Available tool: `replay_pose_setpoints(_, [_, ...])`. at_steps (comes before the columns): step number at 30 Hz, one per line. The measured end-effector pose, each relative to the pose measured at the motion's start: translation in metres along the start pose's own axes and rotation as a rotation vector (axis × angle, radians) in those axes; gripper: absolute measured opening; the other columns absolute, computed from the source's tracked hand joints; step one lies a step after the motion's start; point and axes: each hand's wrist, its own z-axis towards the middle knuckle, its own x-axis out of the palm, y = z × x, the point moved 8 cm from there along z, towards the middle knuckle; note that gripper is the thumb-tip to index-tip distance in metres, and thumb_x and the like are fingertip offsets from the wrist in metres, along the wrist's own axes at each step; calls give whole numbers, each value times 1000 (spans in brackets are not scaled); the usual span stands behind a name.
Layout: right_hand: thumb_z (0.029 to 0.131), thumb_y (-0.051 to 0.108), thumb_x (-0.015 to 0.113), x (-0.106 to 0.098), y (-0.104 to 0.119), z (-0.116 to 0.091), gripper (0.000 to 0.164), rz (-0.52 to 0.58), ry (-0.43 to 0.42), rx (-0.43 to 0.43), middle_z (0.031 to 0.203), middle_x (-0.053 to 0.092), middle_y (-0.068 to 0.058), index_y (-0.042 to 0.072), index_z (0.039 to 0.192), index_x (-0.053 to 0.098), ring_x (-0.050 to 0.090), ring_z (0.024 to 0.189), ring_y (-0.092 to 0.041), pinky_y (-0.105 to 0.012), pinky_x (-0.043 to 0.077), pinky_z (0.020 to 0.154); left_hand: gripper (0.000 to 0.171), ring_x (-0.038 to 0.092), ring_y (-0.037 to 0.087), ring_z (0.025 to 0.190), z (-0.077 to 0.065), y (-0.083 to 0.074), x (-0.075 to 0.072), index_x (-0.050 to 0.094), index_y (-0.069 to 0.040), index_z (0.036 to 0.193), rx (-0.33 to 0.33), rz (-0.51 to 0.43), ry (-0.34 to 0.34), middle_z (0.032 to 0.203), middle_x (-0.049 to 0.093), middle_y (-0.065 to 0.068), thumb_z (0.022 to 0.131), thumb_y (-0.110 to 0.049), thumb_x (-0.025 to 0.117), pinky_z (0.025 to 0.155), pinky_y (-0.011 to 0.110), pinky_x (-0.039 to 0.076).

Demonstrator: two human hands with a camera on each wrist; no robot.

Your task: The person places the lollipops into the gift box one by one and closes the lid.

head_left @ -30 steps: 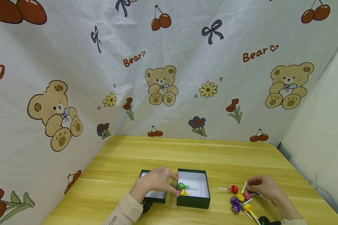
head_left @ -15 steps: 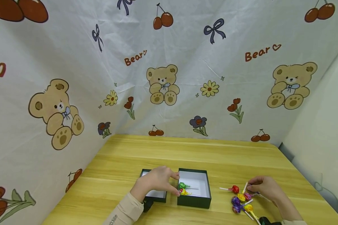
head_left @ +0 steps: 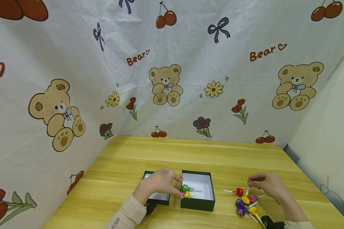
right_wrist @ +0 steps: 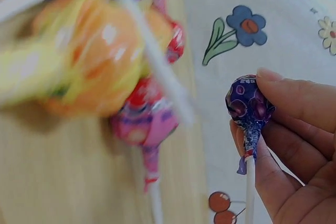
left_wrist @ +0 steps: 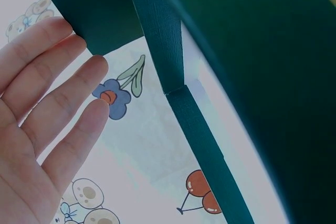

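Note:
My right hand [head_left: 268, 185] pinches a purple-wrapped lollipop [right_wrist: 248, 100] by its head between thumb and fingers, its white stick pointing down in the right wrist view. It is raised just over the far side of a lollipop pile. My left hand [head_left: 161, 183] spans the left wall of a dark green box [head_left: 197, 205], thumb near the front corner and forefinger toward the back. In the left wrist view its fingers [left_wrist: 63, 108] are extended beside the green walls. Inside the white-lined box lie a green lollipop [head_left: 186, 188] and a red-yellow lollipop [head_left: 187, 194].
Beneath my left hand is a second shallow green-edged box part [head_left: 160, 202], partly covered. The pile at right has a red lollipop [head_left: 239, 191], a pink lollipop [head_left: 252, 199], purple lollipops [head_left: 240, 211] and yellow ones [head_left: 253, 211]. A printed bear cloth [head_left: 183, 124] hangs behind the wooden table [head_left: 126, 159].
My right hand has lifted the purple lollipop up from the pile, shifting slightly away and to the left. My left hand stays at the box's left wall.

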Motion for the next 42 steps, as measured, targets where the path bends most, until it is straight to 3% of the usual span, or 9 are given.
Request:
replay_pose_setpoints(5, [97,21,67,4,20,-1,39,-2,-11,-15,106,75,-12,-8,123,66,70,98,-23,-51,53,90,61,68,16,91,0,0,-2,70,-22,129,-1,17,-10,142,59,-8,78,-54,81,71,22,45])
replay_pose_setpoints(10, [96,23,68,9,44,-2,40,6,-23,-52,108,76,-12,-6,123,67,71,98,-22,-55,51,93,61,62,23,123,-1,0,-4,70,-22,129,2,25,-13,142,60,-8,78,-54,80,72,22,45])
replay_pose_setpoints(17, [95,23,70,23,73,2,36,30,-17,-104,106,76,-10,-4,119,70,69,96,-19,-48,55,90,61,58,24,130,-1,0,-4,70,-23,129,-10,14,-17,142,59,-9,78,-54,81,79,24,50])
replay_pose_setpoints(20, [94,19,70,31,84,5,30,52,-13,-133,103,76,-9,-4,115,71,69,94,-18,-45,56,87,61,69,22,106,0,-1,-3,70,-23,129,-9,-2,-9,142,59,-9,78,-53,81,69,22,46])
replay_pose_setpoints(25, [93,17,71,43,106,10,26,53,-12,-173,101,76,-7,-2,111,73,69,94,-18,-47,55,90,60,64,14,76,1,-3,-5,70,-23,129,0,-8,0,144,58,-9,79,-52,81,60,21,41])
replay_pose_setpoints(29, [91,16,74,54,124,16,23,37,-21,-201,100,75,-7,1,108,75,69,93,-20,-46,56,88,60,68,17,103,3,-5,-8,70,-24,129,7,11,-12,144,58,-10,79,-53,81,62,21,41])
replay_pose_setpoints(36, [88,8,75,84,145,24,22,98,18,-240,98,74,-9,-3,107,74,67,88,-18,-36,58,79,59,70,20,100,3,-2,-4,71,-22,128,6,-10,-11,142,60,-8,78,-51,82,65,20,45])
replay_pose_setpoints(39, [87,7,76,97,150,27,24,138,62,-276,97,74,-11,-6,108,73,68,86,-18,-34,59,76,59,62,17,124,2,-1,0,71,-21,128,11,-5,-7,141,61,-7,78,-52,82,74,19,49])
replay_pose_setpoints(42, [87,7,77,110,153,31,24,168,102,-300,96,75,-12,-6,106,74,69,86,-19,-32,58,75,60,62,16,124,2,1,1,71,-21,128,10,-2,1,141,61,-7,79,-52,81,77,21,52])
